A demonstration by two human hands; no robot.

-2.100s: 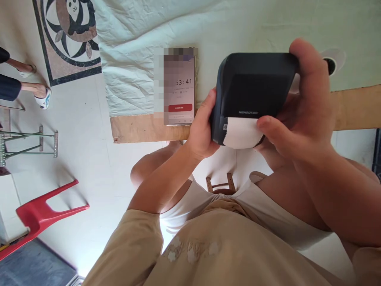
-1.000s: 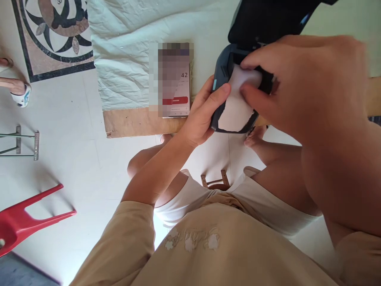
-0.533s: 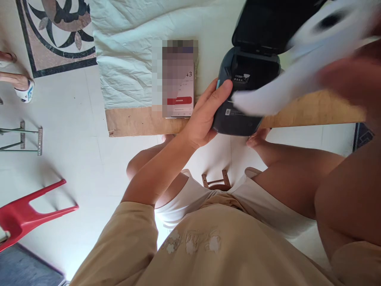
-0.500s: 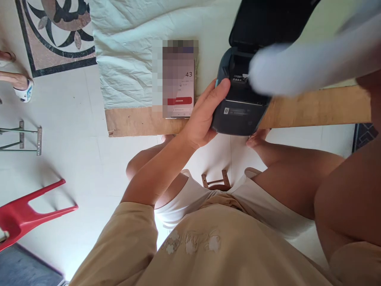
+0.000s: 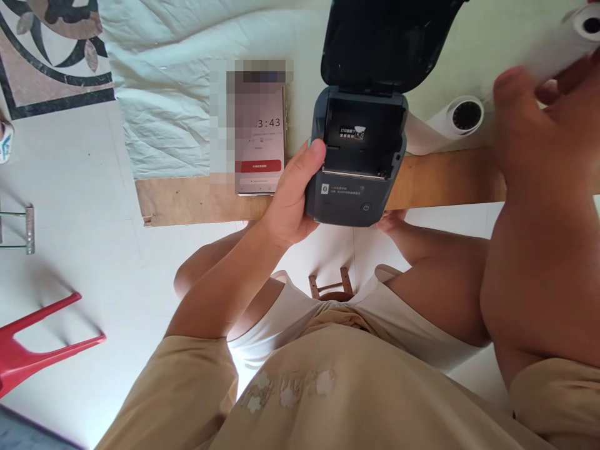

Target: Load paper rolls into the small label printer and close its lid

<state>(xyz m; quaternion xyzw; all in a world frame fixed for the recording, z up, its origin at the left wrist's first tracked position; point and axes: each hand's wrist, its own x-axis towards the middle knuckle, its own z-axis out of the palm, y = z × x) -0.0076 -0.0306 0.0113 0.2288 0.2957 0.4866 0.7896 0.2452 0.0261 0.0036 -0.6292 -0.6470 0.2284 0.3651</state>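
Observation:
My left hand [image 5: 295, 194] grips the left side of a dark label printer [image 5: 347, 200], thumb along its edge. The printer's lid [image 5: 384, 44] stands raised, and a printed sticker shows inside the compartment. At the far right my right hand [image 5: 548, 125], smeared by motion, is closed around a white paper roll [image 5: 560, 50], whose hollow end faces right. Another white paper roll [image 5: 438, 128] lies on the table between the printer and my right hand, partly hidden by the printer. To the left of the printer is a phone [image 5: 260, 144] with a lit screen.
A pale green cloth [image 5: 173, 125] covers the table, with its bare wooden edge [image 5: 187, 203] toward me. A red plastic stool [image 5: 28, 356] and a metal-legged stool [image 5: 29, 228] stand on the floor at left. Below me is a small wooden stool [image 5: 330, 289].
My right hand has drawn the white paper roll away from over the printer, to the right. The compartment and the second roll now show. The whole view has shifted slightly.

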